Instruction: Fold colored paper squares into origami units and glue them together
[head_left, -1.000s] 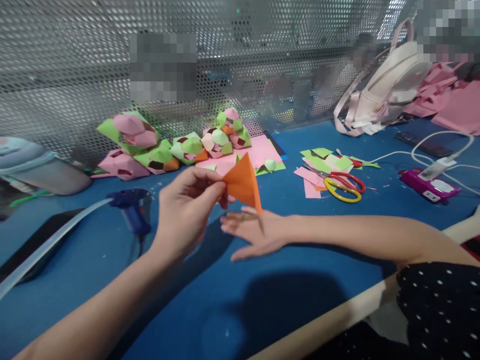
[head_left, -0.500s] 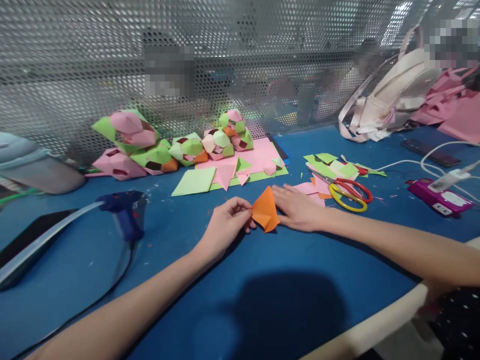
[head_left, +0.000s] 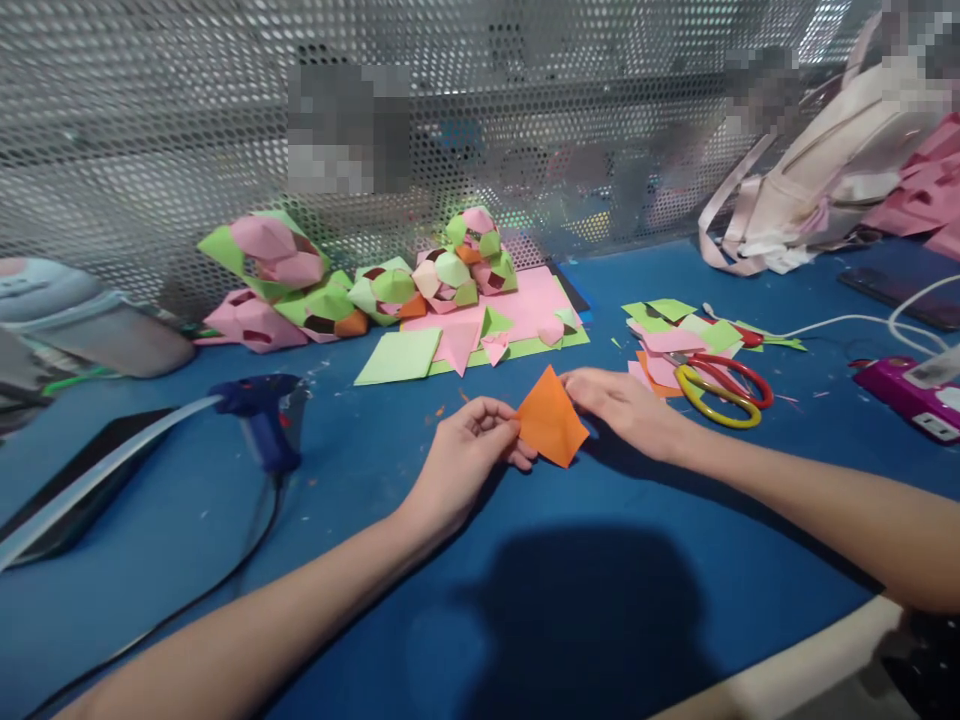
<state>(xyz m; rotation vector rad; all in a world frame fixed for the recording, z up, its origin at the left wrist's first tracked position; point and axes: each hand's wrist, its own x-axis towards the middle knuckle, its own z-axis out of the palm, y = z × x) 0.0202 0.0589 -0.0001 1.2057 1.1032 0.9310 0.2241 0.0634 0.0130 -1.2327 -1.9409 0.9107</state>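
My left hand [head_left: 476, 445] pinches the left corner of a square sheet of orange paper [head_left: 553, 420] between thumb and fingers. The sheet stands tilted, one corner up, with faint creases across it. Along its upper right edge, my right hand [head_left: 626, 408] has its fingers stretched out towards the paper, raised a little above the blue table. Whether those fingertips touch the sheet is hard to tell. Beyond the hands lie a pale green paper stack [head_left: 397, 357] and folded pink paper pieces [head_left: 459, 345] on a larger pink sheet [head_left: 529, 295].
Red-and-yellow-handled scissors [head_left: 720, 395] lie among paper scraps [head_left: 667, 330] at right. A blue glue gun [head_left: 262, 420] with its cord is at left, near a bottle [head_left: 97, 320]. Folded paper models [head_left: 262, 260] line the mesh panel. A purple power strip [head_left: 911, 395] and backpack [head_left: 817, 190] are at right.
The orange paper has opened out from a bent shape to a flatter square. My right hand has lifted off the table, while my left still pinches the corner. The view has shifted slightly.
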